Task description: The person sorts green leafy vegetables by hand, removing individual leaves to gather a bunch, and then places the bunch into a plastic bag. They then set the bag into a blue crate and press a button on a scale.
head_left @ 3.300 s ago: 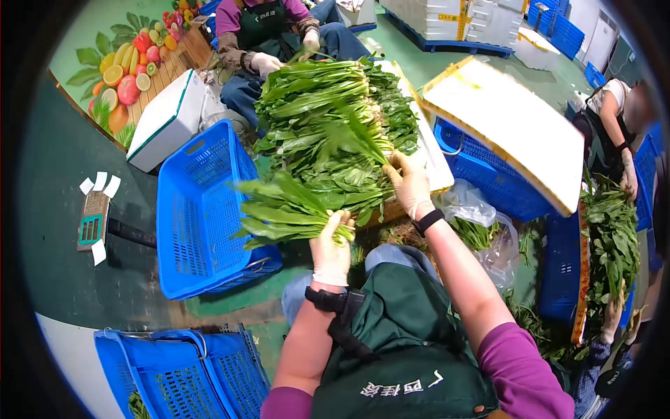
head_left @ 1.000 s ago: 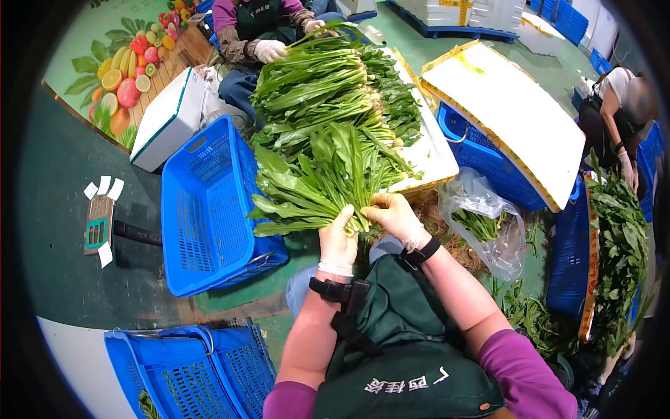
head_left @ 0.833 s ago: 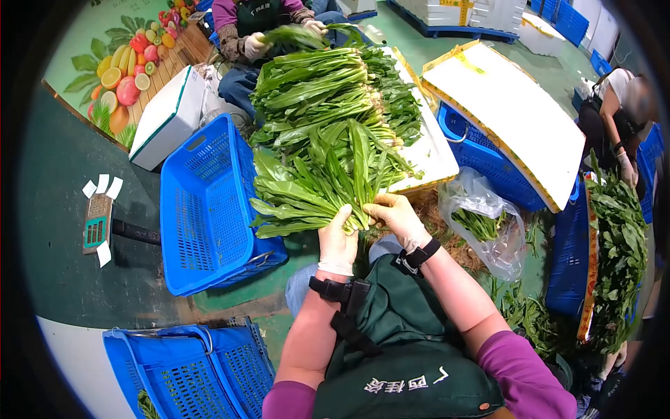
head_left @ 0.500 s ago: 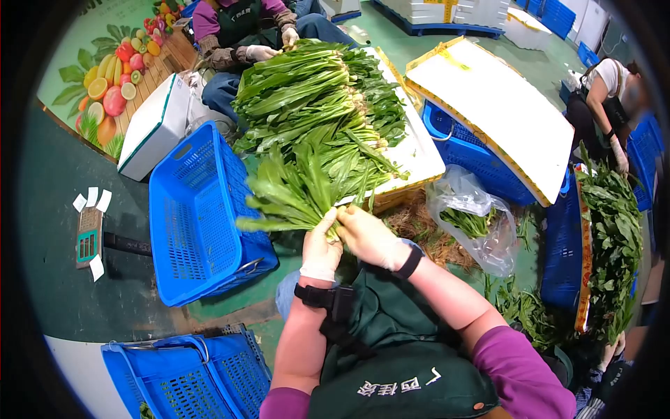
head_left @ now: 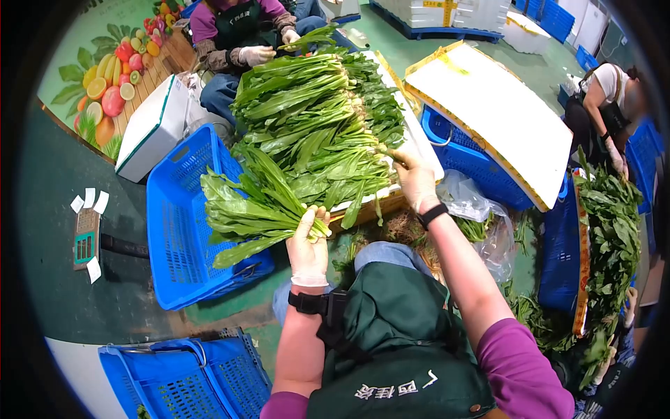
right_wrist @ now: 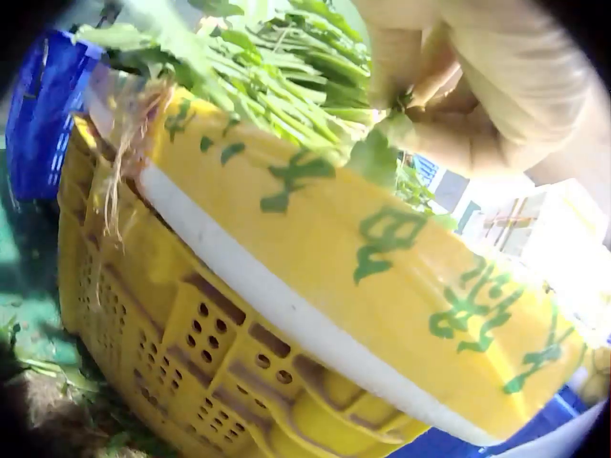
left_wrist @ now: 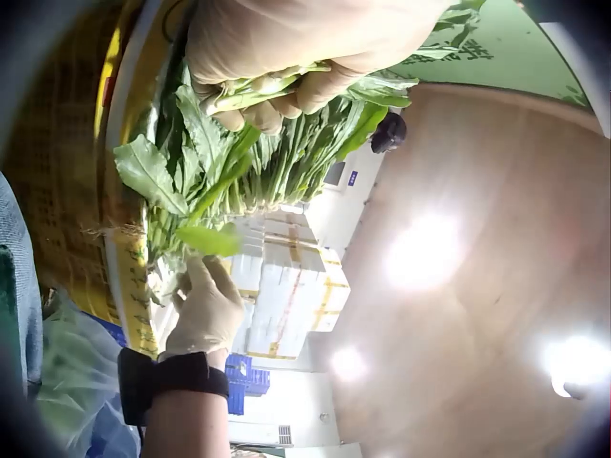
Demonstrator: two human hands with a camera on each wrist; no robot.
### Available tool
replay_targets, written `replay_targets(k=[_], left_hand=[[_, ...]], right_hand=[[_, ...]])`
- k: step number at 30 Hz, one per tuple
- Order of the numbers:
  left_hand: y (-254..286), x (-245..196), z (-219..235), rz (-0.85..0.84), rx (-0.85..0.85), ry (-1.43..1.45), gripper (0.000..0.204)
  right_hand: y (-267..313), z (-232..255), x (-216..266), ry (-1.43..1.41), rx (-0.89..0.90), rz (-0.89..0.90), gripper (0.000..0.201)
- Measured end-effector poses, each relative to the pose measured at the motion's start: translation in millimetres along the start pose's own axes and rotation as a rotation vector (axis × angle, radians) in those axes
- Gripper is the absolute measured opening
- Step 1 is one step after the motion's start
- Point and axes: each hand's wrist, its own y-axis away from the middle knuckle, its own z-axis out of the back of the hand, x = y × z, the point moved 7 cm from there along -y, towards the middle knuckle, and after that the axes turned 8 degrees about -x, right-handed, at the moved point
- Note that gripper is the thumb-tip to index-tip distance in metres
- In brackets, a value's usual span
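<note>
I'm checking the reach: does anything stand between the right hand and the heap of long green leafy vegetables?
Nothing visible does. The right hand is at the edge of the heap; the yellow-taped white foam edge lies below the hand, not between them.

Green flooring is running through the room. A fruit-printed panel is covering the upper-left background in the head view. White boxes are sitting on a blue pallet, with blue crates standing farther right. In the left wrist view, a white wall is showing, and three bright lights are glaring against a brownish ceiling.
</note>
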Motion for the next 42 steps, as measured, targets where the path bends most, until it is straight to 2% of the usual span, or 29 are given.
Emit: replay_targets(k=[1,2,4,5,6,8,9,10,11,12,13,15,16,18,19,22,23,24,27,28,29,30,32,34,36,38,41,42], left_hand=[[0.8,0.3,1.9,0.030,-0.027,0.008,0.027],[0.2,0.7,2.5,0.057,-0.052,0.019,0.027],[-1.3,0.2,4.6,0.078,-0.075,0.031,0.027],[-0.2,3.4,6.2,0.102,-0.095,0.040,0.027],[0.8,5.7,5.6,0.107,-0.096,0.040,0.027],[0.9,5.9,3.8,0.111,-0.109,0.015,0.028],[1.1,5.1,2.3,0.087,-0.101,-0.014,0.026],[0.4,4.6,3.1,0.081,-0.099,-0.016,0.026],[-0.7,3.3,6.4,0.059,-0.117,-0.021,0.025],[-0.1,0.3,6.0,0.037,-0.133,-0.024,0.024],[1.9,-2.0,7.8,0.024,-0.165,-0.021,0.022],[2.0,-7.6,6.8,0.001,-0.163,-0.026,0.022],[3.9,-8.6,7.6,-0.010,-0.162,-0.042,0.022],[4.6,-7.6,7.2,-0.016,-0.155,-0.044,0.022],[3.9,-6.5,7.2,-0.029,-0.165,-0.055,0.022],[4.6,-10.4,5.8,-0.079,-0.172,-0.048,0.020],[5.8,-13.2,6.3,-0.104,-0.173,-0.045,0.022],[6.7,-16.7,5.0,-0.129,-0.172,-0.041,0.024],[9.7,-27.0,4.0,-0.209,-0.208,-0.076,0.024],[10.8,-29.4,4.2,-0.245,-0.224,-0.104,0.024],[7.8,-27.9,6.3,-0.262,-0.207,-0.102,0.024],[6.8,-23.3,5.4,-0.253,-0.200,-0.106,0.024],[5.9,-9.9,4.1,-0.132,-0.172,-0.114,0.023],[7.9,5.4,2.9,-0.016,-0.174,-0.069,0.025],[8.4,10.2,5.2,0.008,-0.169,-0.085,0.024],[7.8,9.9,6.3,0.016,-0.166,-0.086,0.022],[8.1,22.5,-4.5,0.157,0.016,-0.080,0.022],[10.4,27.6,-11.0,0.242,0.151,-0.072,0.021]], right_hand=[[7.8,6.3,5.1,0.073,0.076,0.091,0.022],[15.6,2.7,-2.6,0.244,0.291,0.200,0.023],[30.4,11.3,8.8,0.280,0.450,0.257,0.030],[32.1,20.1,22.2,0.288,0.279,0.333,0.028],[31.0,12.2,22.3,0.292,0.279,0.329,0.028],[12.4,3.4,24.7,0.245,0.009,0.370,0.034],[5.6,-6.5,29.8,0.203,-0.035,0.451,0.041],[-5.1,-21.7,24.0,0.195,-0.032,0.455,0.044],[-16.8,-39.0,10.9,0.186,0.076,0.394,0.044],[-22.3,-47.7,14.8,0.177,0.184,0.336,0.044],[-24.9,-47.1,22.1,0.173,0.185,0.344,0.044],[-25.2,-35.1,48.0,0.504,-0.042,0.576,0.041],[-26.7,-37.7,53.2,0.506,-0.035,0.578,0.041],[-34.6,-52.0,50.9,0.547,0.136,0.476,0.035],[-35.1,-58.0,45.8,0.512,0.170,0.411,0.024],[-35.0,-56.5,53.9,0.620,0.138,0.437,0.020],[-31.6,-54.3,58.2,0.560,0.176,0.475,0.024],[-27.7,-45.8,64.6,0.458,0.083,0.513,0.022],[-17.9,-6.8,75.4,0.196,-0.151,0.469,0.020],[-12.3,0.9,69.0,0.077,-0.149,0.391,0.019],[-4.9,0.0,56.9,-0.030,-0.047,0.229,0.018],[6.2,-3.7,48.0,-0.139,0.051,0.067,0.018],[34.5,-11.1,45.6,-0.153,0.178,-0.021,0.024],[65.1,-35.5,34.3,-0.490,0.362,-0.252,0.028],[85.8,-42.4,39.8,-0.715,0.379,-0.366,0.031],[97.2,-42.5,45.6,-0.686,0.375,-0.377,0.033],[109.6,-56.4,51.3,-0.743,0.438,-0.335,0.027],[111.7,-60.4,50.6,-0.745,0.440,-0.335,0.027]])
